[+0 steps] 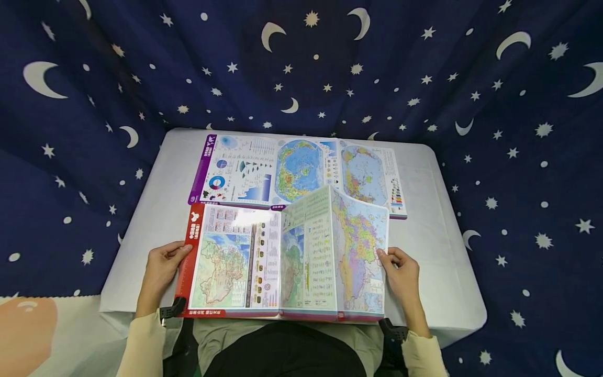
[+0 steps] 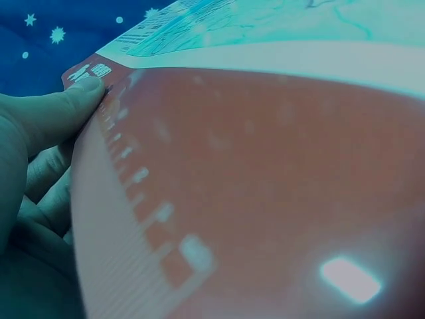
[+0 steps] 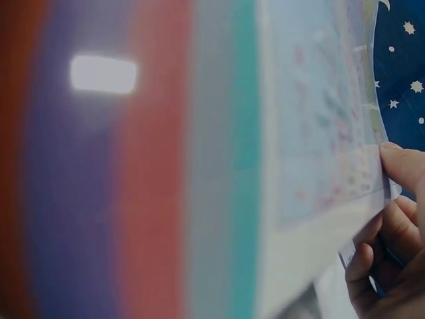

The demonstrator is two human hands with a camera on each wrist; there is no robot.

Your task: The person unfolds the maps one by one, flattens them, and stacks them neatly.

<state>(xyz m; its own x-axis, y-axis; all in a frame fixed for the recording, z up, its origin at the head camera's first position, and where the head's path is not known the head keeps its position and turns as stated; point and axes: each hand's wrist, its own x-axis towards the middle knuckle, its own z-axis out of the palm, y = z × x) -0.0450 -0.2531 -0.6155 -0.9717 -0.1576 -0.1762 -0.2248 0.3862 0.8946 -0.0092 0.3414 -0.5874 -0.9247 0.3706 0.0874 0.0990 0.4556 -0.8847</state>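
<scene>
A folding map [image 1: 264, 262] with a red left border spans the near side of the table, its panels partly unfolded and one fold raised toward the back. At its red edge, my left hand [image 1: 162, 264] pinches the border, thumb on top and fingers beneath; the left wrist view shows the thumb [image 2: 83, 96] on the red strip. On the other side, my right hand [image 1: 401, 269] pinches the right edge of the panel with the colourful map. In the right wrist view that thumb [image 3: 402, 166] presses the sheet's edge, fingers behind it.
Behind lies a second folding map [image 1: 301, 167] with a purple left border, opened flat and partly overlapped by the raised fold. Both lie on a table with a white cloth [image 1: 438, 209]. A dark blue curtain [image 1: 301, 63] with moons and stars surrounds the table.
</scene>
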